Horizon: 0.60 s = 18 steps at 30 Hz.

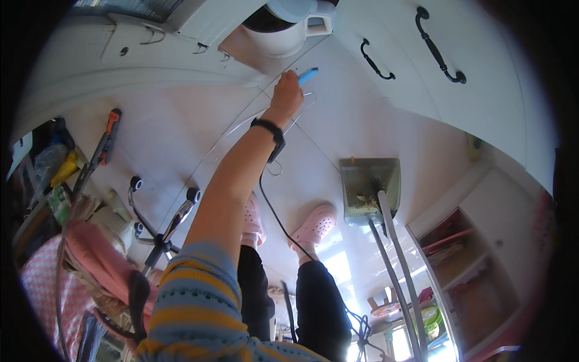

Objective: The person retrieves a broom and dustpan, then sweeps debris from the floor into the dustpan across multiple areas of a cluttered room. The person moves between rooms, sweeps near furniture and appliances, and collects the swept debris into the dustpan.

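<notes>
My left hand (pixel 287 90), with a dark band on its wrist, stretches out over the tiled floor (pixel 362 122). Its fingers are closed on a light blue stick-like object (pixel 308 76) with a dark end, whose kind I cannot tell. Thin pale loops of wire or cord (pixel 309 100) show beside and behind the hand. A white container with a handle (pixel 278 41) stands beyond it. A black cable (pixel 277 215) hangs down from near the wrist, past my pink clogs (pixel 317 224). My right hand is out of view.
A dustpan (pixel 371 188) holding debris stands right of my feet, with long handles beside it. White cabinets with black handles (pixel 378 59) line the upper right. Chair legs on casters (pixel 165 242) and a clutter of bags are at left. An open shelf unit (pixel 448 285) stands lower right.
</notes>
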### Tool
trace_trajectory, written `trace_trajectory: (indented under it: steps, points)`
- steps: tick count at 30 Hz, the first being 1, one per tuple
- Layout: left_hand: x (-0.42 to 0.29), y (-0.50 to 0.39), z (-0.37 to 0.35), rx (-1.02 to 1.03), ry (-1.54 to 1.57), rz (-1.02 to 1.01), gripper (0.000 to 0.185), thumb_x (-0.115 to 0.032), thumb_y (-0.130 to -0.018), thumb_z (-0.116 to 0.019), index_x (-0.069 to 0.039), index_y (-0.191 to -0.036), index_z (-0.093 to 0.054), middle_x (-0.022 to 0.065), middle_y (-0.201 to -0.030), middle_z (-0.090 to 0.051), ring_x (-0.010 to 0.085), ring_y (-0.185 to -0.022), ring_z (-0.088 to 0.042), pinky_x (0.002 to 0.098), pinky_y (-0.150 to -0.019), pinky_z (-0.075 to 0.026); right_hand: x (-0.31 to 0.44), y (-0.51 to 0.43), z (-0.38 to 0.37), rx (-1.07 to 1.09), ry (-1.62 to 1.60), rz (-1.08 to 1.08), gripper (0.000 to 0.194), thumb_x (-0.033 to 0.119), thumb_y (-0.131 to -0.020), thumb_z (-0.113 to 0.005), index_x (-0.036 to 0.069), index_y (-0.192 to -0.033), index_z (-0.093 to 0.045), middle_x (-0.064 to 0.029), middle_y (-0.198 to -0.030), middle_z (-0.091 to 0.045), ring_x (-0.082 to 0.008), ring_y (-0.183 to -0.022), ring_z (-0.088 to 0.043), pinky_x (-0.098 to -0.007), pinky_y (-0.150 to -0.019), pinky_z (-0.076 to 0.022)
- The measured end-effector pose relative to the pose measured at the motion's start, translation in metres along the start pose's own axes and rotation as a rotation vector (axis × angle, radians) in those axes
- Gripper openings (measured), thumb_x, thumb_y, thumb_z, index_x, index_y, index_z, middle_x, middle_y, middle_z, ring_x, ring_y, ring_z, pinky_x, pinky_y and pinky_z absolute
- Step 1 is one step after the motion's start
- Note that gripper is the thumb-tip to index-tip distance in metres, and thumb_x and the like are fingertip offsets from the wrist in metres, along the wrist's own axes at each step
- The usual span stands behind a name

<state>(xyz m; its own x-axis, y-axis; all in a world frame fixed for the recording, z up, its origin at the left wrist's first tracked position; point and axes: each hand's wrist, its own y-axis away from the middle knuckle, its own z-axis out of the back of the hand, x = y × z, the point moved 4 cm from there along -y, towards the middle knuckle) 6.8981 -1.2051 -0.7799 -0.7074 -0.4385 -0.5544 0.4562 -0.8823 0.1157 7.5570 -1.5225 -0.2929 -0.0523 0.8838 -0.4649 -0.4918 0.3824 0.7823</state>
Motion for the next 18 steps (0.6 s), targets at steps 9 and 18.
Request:
trace_trajectory:
  steps: [9,18]
  points:
    - [0.068,0.074,0.015,0.156,-0.128,0.101,0.017,-0.015,-0.082,-0.069,-0.007,-0.095,-0.06,0.0133,-0.099,-0.063,0.0382,-0.085,-0.066,0.0479,-0.074,-0.055,-0.006,-0.007,-0.003,0.041,0.013,0.019,0.041,0.02,-0.099,-0.051,0.004,-0.136,-0.048,-0.02,-0.107,-0.065,-0.0317,-0.091,-0.07,-0.0416,-0.078,-0.0593]
    - [-0.025,0.131,0.122,0.695,0.257,-0.13,0.014,-0.02,-0.084,-0.071,-0.007,-0.09,-0.069,0.0088,-0.073,-0.069,0.0236,-0.068,-0.065,0.0369,-0.064,-0.051,-0.043,0.023,0.022,0.152,-0.117,0.035,0.041,0.017,-0.099,-0.049,0.004,-0.138,-0.046,-0.0208,-0.11,-0.064,-0.0329,-0.094,-0.069,-0.0432,-0.081,-0.0591]
